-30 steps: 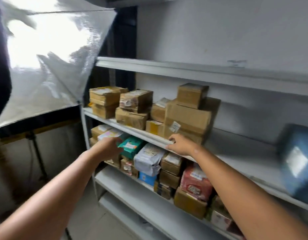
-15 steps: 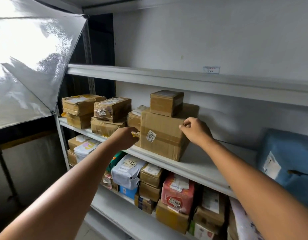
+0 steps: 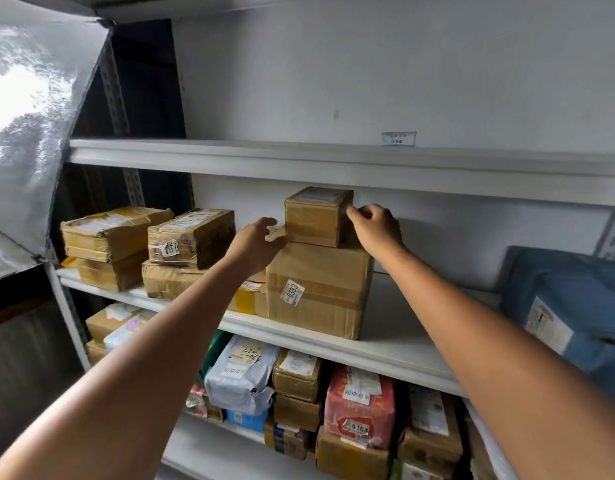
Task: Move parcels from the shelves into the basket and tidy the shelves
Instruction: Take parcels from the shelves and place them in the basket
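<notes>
Left hand (image 3: 254, 245) and right hand (image 3: 377, 228) are set against opposite sides of the small taped carton (image 3: 316, 216); whether it is grasped cannot be told. It is stacked on the large carton (image 3: 316, 292) labelled "0393" on the middle shelf (image 3: 396, 344). Taped boxes (image 3: 192, 237) are crowded at left. Both hands have been raised since half a second ago.

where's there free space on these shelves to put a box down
Middle shelf is bare between the 0393 box and the blue parcel. The upper shelf shows nothing on it. Crowded: the middle shelf's left end and the lower row of parcels.
</notes>
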Demonstrator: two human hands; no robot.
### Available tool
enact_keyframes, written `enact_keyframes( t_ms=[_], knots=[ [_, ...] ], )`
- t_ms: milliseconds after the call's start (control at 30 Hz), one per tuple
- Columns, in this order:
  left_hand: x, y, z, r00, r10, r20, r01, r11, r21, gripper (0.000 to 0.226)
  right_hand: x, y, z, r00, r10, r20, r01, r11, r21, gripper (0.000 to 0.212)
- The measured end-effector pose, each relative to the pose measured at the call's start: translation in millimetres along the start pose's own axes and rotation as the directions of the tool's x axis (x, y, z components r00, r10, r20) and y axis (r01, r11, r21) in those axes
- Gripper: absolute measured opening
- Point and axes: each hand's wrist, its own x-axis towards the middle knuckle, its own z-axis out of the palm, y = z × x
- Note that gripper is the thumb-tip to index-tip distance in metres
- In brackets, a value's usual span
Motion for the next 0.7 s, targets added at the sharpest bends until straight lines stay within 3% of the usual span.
enact_keyframes(
  t_ms=[267, 500, 700],
  knots=[
    [24, 2, 14, 0.999, 0.022, 0.040, -0.010, 0.960, -0.282, 0.047, 8, -21, 26, 0.987, 0.145, 0.069, -0.160, 0.918, 0.363, 0.031],
    [9, -4, 5, 1.000, -0.023, -0.014, 0.016, 0.928, -0.371, 0.044, -6, -25, 21, 0.978, 0.120, 0.168, -0.182, 0.884, 0.431, 0.024],
    [-27, -12, -9, 0.991, -0.063, -0.114, 0.025, 0.952, -0.304, 0.045, -27, -31, 25, 0.964, -0.001, 0.267, -0.118, 0.894, 0.432, 0.030]
  ],
)
